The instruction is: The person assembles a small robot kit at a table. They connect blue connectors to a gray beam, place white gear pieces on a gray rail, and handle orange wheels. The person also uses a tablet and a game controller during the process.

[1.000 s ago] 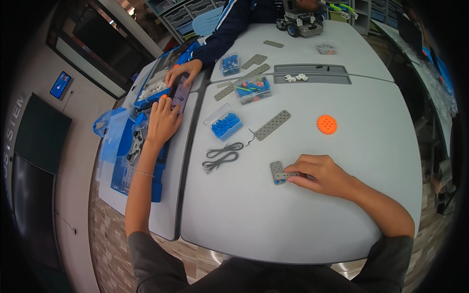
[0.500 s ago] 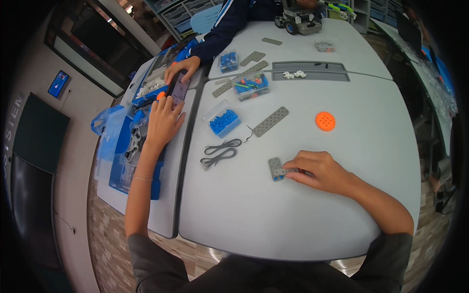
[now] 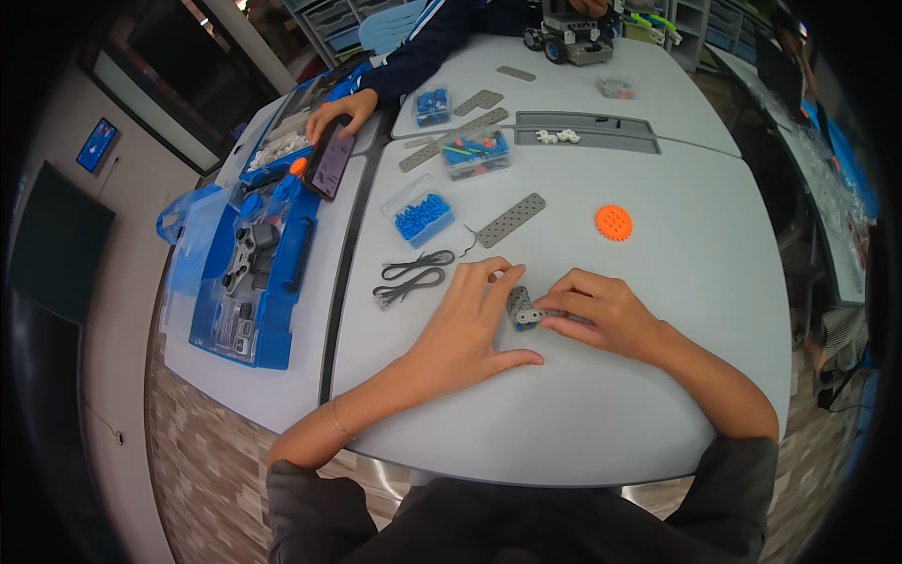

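My right hand [image 3: 606, 318] pinches a grey perforated beam [image 3: 532, 317] between thumb and fingers. One end of the beam lies over a short grey perforated plate [image 3: 518, 300], with a bit of blue showing beneath. Just left of these pieces is my left hand [image 3: 467, 324], thumb and fingers spread, holding nothing. Its fingertips are close to the plate's far end; whether they touch it I cannot tell. Beyond both hands lies a longer grey perforated plate [image 3: 511, 221]. An orange toothed gear [image 3: 614, 223] rests flat, farther right.
Left of the plates stand an open box of blue pins [image 3: 423, 218] and two grey cables [image 3: 413, 277]. A blue kit case [image 3: 272, 329] holds a game controller [image 3: 249, 258]. Across the table, a co-worker's hand [image 3: 343, 115] holds a phone [image 3: 331, 162]. A wheeled robot [image 3: 569, 39] stands at the back.
My left hand has left the phone by the kit case and come right, beside the plate. The co-worker's hand now holds the phone. My right hand keeps its pinch on the beam.
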{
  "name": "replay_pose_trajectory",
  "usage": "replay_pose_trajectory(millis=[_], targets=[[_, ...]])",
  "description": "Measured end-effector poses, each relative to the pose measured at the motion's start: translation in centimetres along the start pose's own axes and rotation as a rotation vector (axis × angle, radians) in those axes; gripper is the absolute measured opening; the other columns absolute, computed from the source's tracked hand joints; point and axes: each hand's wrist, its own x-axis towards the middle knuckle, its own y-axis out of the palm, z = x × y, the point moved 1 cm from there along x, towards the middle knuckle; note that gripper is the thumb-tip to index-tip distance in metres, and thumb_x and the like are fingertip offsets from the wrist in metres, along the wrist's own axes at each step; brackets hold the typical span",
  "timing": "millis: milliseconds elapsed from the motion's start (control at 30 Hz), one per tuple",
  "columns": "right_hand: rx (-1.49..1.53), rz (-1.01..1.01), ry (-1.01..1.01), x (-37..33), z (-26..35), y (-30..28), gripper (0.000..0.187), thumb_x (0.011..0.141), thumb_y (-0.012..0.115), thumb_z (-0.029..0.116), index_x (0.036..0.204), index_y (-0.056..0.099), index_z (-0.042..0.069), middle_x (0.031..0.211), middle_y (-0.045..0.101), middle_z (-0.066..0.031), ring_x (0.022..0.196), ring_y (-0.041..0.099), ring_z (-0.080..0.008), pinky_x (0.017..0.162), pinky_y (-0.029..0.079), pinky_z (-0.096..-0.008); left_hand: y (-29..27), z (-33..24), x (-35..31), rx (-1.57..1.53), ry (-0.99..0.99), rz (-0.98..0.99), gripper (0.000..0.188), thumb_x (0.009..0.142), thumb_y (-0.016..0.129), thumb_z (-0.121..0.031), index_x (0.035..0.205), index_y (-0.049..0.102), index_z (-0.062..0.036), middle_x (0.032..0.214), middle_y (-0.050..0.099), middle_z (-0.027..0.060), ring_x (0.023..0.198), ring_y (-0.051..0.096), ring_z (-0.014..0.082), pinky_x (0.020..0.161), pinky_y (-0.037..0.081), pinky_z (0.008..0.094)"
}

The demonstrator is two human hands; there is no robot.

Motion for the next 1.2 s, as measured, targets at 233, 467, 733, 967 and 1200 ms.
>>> replay_pose_trajectory(millis=[233, 467, 733, 967, 1200], targets=[[-0.058, 0.010, -0.042, 0.1, -0.1, 0.2, 0.023, 0.085, 0.082, 0.011, 0.106, 0.075, 0.006, 0.094, 0.064, -0.0038, 0.074, 0.066, -0.0192, 0.065, 0.056, -0.0313, 2.5, 1.3, -0.7, -0.094, -0.020, -0.012, 0.083, 0.083, 0.086, -0.032, 0.146, 0.045, 0.0021, 0.137, 0.047, 0.0207, 0.123, 0.046, 0.0377, 0.102, 0.046, 0.0444], [-0.033, -0.017, -0.051, 0.2, -0.1, 0.2, 0.023, 0.084, 0.083, 0.010, 0.105, 0.075, 0.005, 0.095, 0.065, -0.0039, 0.074, 0.066, -0.0190, 0.064, 0.055, -0.0307, 2.4, 1.6, -0.7, -0.113, -0.012, -0.027, 0.074, 0.084, 0.084, -0.027, 0.143, 0.048, 0.0006, 0.131, 0.050, 0.0187, 0.121, 0.047, 0.0359, 0.100, 0.046, 0.0423], [0.044, -0.008, 0.077, 0.4, 0.7, 0.4, 0.021, 0.088, 0.081, 0.013, 0.107, 0.076, 0.005, 0.091, 0.065, -0.0051, 0.072, 0.065, -0.0189, 0.064, 0.053, -0.0311, 2.3, 2.5, -0.3, -0.218, -0.078, -0.027, 0.066, 0.080, 0.086, -0.023, 0.132, 0.055, 0.0015, 0.124, 0.049, 0.0163, 0.118, 0.048, 0.0353, 0.100, 0.046, 0.0414], [0.185, -0.041, 0.282, 0.2, 0.3, 0.4, 0.022, 0.087, 0.082, 0.013, 0.109, 0.080, 0.009, 0.082, 0.062, -0.0026, 0.064, 0.055, -0.0125, 0.058, 0.045, -0.0280, 1.3, 3.7, -0.2, -0.265, -0.115, 0.015, 0.064, 0.070, 0.094, -0.022, 0.126, 0.067, -0.0085, 0.118, 0.057, 0.0071, 0.097, 0.057, 0.0212, 0.082, 0.051, 0.0322], [0.084, 0.039, 0.121, -0.3, 0.7, 1.1, 0.022, 0.086, 0.084, 0.010, 0.108, 0.080, 0.009, 0.080, 0.059, -0.0026, 0.061, 0.055, -0.0132, 0.054, 0.045, -0.0293, 1.0, 4.3, -0.4, -0.302, -0.102, 0.058, 0.060, 0.071, 0.094, -0.020, 0.126, 0.070, -0.0112, 0.118, 0.055, 0.0059, 0.093, 0.053, 0.0200, 0.083, 0.050, 0.0316]])
